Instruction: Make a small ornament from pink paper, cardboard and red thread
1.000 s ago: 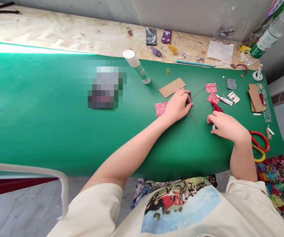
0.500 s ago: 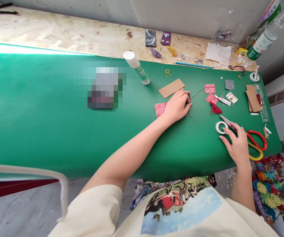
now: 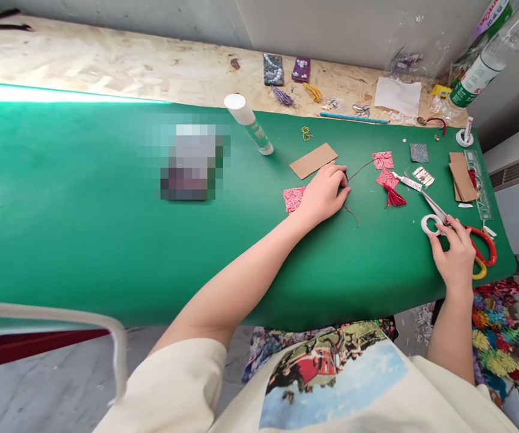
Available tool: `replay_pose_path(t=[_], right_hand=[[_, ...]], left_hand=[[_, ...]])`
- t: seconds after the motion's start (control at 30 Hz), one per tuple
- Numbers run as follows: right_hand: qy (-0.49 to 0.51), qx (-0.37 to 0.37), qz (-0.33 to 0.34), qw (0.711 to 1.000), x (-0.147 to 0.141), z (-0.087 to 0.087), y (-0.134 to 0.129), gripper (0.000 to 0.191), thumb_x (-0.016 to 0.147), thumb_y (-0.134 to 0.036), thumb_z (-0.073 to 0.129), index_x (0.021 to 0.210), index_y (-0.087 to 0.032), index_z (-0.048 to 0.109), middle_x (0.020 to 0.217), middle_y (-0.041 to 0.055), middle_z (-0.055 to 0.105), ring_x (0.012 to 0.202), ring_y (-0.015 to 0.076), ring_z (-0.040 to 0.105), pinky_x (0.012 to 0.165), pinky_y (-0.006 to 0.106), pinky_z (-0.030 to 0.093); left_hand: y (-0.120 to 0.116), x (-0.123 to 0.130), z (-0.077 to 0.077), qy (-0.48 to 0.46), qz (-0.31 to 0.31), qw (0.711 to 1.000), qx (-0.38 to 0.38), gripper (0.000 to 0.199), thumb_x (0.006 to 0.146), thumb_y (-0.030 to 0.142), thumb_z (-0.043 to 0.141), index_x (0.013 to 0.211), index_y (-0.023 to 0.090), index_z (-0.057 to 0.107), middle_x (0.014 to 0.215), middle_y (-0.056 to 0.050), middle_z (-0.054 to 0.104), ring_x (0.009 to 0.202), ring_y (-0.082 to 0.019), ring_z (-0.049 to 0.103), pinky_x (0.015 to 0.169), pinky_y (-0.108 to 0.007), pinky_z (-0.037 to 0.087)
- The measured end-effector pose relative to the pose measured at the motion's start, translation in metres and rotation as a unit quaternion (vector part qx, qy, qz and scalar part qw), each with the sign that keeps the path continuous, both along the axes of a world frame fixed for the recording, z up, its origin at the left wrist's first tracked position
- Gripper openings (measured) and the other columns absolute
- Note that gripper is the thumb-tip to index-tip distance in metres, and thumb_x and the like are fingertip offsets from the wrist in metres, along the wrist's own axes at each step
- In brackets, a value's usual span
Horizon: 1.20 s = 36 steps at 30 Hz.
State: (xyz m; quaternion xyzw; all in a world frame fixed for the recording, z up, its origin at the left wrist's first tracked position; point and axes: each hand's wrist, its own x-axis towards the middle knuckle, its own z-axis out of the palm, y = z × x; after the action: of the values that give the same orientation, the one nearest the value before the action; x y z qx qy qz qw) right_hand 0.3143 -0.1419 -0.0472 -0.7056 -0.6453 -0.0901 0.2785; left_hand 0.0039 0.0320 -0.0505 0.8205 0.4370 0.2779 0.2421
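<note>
My left hand (image 3: 326, 193) rests on the green mat with its fingers curled closed on a thin dark red cord (image 3: 359, 171). One stretch of cord leads to a red patterned square (image 3: 383, 160); a loose end trails below my fingertips. Under my left wrist lies another red patterned piece (image 3: 293, 199), partly covered. At the right, my right hand (image 3: 455, 249) has its thumb and fingertips closed at the edge of a white tape roll (image 3: 424, 226). Its other fingers touch the scissors (image 3: 435, 205), whose red and yellow handles are partly hidden behind the hand.
A brown cardboard strip (image 3: 313, 161) lies beyond my left hand, near an upright glue stick (image 3: 249, 125). A red tassel (image 3: 395, 196) and small white tube (image 3: 409, 182) lie between my hands. Cardboard pieces (image 3: 463, 179) and a clear ruler (image 3: 479, 192) sit far right.
My right hand has slid to the right and slightly away from me, taking the tape roll and scissors along; the scissor tips now reach the white tube. My left hand has stayed put.
</note>
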Motion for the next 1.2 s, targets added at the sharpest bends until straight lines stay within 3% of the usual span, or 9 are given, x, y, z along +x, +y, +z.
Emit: replay_pose_path(t=[0.13,0.27,0.33,0.43,0.63,0.9,1.03,1.1,1.2], right_hand=[[0.025,-0.004,-0.031,0.999,0.011,0.001,0.014,0.036,0.09,-0.045,0.064,0.11,-0.017,0.075,0.134,0.0216,0.069,0.13,0.0424,0.064,0.114,0.068,0.042],[-0.018,0.06,-0.016,0.998,-0.013,0.031,0.03,0.041,0.086,-0.045,0.07,0.118,-0.019,0.07,0.133,0.0202,0.069,0.135,0.0426,0.058,0.118,0.071,0.032],[0.011,0.054,0.065,0.996,-0.04,0.051,0.049,0.029,0.091,-0.038,0.066,0.114,-0.021,0.07,0.12,0.0157,0.074,0.116,0.0341,0.069,0.111,0.059,0.045],[0.013,-0.082,0.186,0.979,-0.089,0.068,0.096,0.016,0.093,-0.028,0.059,0.098,-0.02,0.072,0.102,0.0122,0.074,0.098,0.0297,0.07,0.091,0.046,0.055],[-0.036,-0.283,0.113,0.952,-0.16,0.048,0.182,0.027,0.094,-0.03,0.059,0.108,-0.012,0.073,0.121,0.0207,0.067,0.119,0.0385,0.06,0.103,0.05,0.045],[-0.055,-0.276,0.07,0.957,-0.173,0.042,0.177,0.029,0.096,-0.01,0.042,0.11,-0.006,0.068,0.127,0.0271,0.065,0.125,0.0417,0.057,0.106,0.055,0.038],[0.13,-0.216,0.125,0.96,-0.164,0.037,0.175,0.014,0.095,-0.016,0.05,0.096,-0.016,0.064,0.109,0.0152,0.073,0.108,0.0309,0.065,0.103,0.051,0.044],[0.299,-0.174,0.164,0.924,-0.158,0.034,0.174,0.004,0.091,-0.022,0.057,0.089,-0.02,0.06,0.095,0.0066,0.073,0.094,0.0228,0.067,0.094,0.042,0.051],[0.493,-0.123,0.183,0.842,-0.153,0.034,0.169,0.019,0.077,-0.031,0.074,0.083,-0.022,0.058,0.086,0.0005,0.07,0.084,0.0171,0.067,0.085,0.033,0.055]], left_hand=[[0.0,0.0,-0.002,-0.008,0.004,1.0,-0.003,0.003,0.089,0.017,0.057,0.087,0.019,0.056,0.134,-0.019,0.064,0.14,-0.033,0.051,0.121,-0.056,0.039],[0.001,-0.001,-0.003,-0.012,0.002,1.0,-0.005,0.004,0.088,0.017,0.058,0.087,0.019,0.055,0.135,-0.019,0.064,0.141,-0.034,0.051,0.12,-0.055,0.04],[0.001,-0.001,-0.002,-0.014,-0.002,1.0,-0.005,0.005,0.088,0.017,0.059,0.087,0.02,0.054,0.135,-0.019,0.065,0.14,-0.034,0.053,0.12,-0.056,0.04],[0.002,-0.002,-0.002,-0.02,-0.004,1.0,-0.007,0.008,0.087,0.018,0.06,0.085,0.02,0.054,0.133,-0.02,0.065,0.136,-0.033,0.056,0.12,-0.057,0.04],[0.003,-0.002,-0.002,-0.037,-0.005,0.999,-0.01,0.015,0.084,0.015,0.062,0.081,0.022,0.049,0.127,-0.017,0.068,0.133,-0.03,0.057,0.119,-0.055,0.041],[0.002,0.002,-0.003,-0.061,0.007,0.998,-0.014,0.022,0.079,0.007,0.063,0.089,0.022,0.05,0.126,-0.016,0.067,0.133,-0.031,0.058,0.115,-0.054,0.045],[0.0,0.002,0.001,-0.164,0.058,0.985,-0.007,0.023,0.078,0.011,0.069,0.092,0.02,0.054,0.13,-0.014,0.062,0.131,-0.029,0.058,0.108,-0.05,0.053],[-0.003,0.004,0.005,-0.263,0.063,0.961,-0.051,0.022,0.078,0.017,0.072,0.091,0.02,0.054,0.123,-0.01,0.062,0.118,-0.025,0.066,0.098,-0.044,0.059],[-0.009,0.007,0.012,-0.382,0.07,0.908,-0.154,0.03,0.074,0.023,0.077,0.088,0.019,0.051,0.126,-0.008,0.059,0.098,-0.016,0.071,0.091,-0.038,0.063]])
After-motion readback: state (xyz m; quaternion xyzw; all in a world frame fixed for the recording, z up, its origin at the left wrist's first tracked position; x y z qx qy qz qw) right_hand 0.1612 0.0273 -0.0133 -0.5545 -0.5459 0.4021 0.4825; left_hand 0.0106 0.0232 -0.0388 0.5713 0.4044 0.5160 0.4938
